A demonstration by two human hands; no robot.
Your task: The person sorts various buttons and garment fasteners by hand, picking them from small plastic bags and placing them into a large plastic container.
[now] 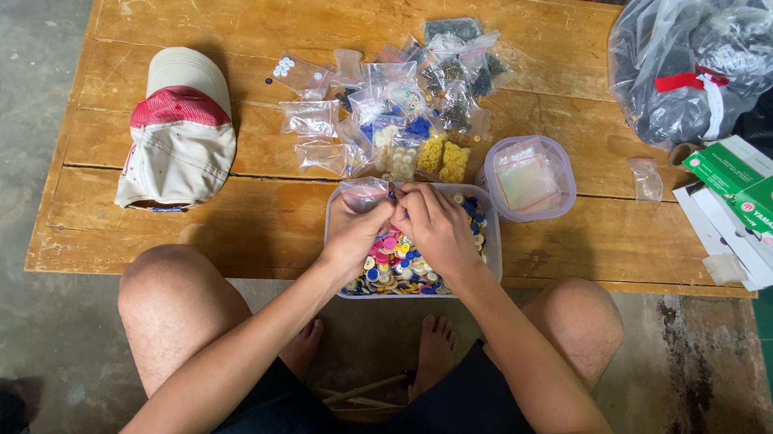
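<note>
My left hand (354, 230) pinches a small clear plastic bag (363, 191) at its top. My right hand (438, 226) meets it with fingertips closed at the bag's mouth; whether a button is between them I cannot tell. Both hands hover over a clear rectangular tub (492, 216) filled with several mixed coloured buttons (395, 267) at the table's near edge. Beyond the tub lies a pile of small filled bags (411, 102) with sorted buttons, some yellow, blue and white.
A low wooden table (237, 20) carries a white and red cap (180, 128) at left, a round clear lid holding empty bags (529, 177), a big plastic sack (696, 62) and green boxes (751, 186) at right. My bare knees and feet are below.
</note>
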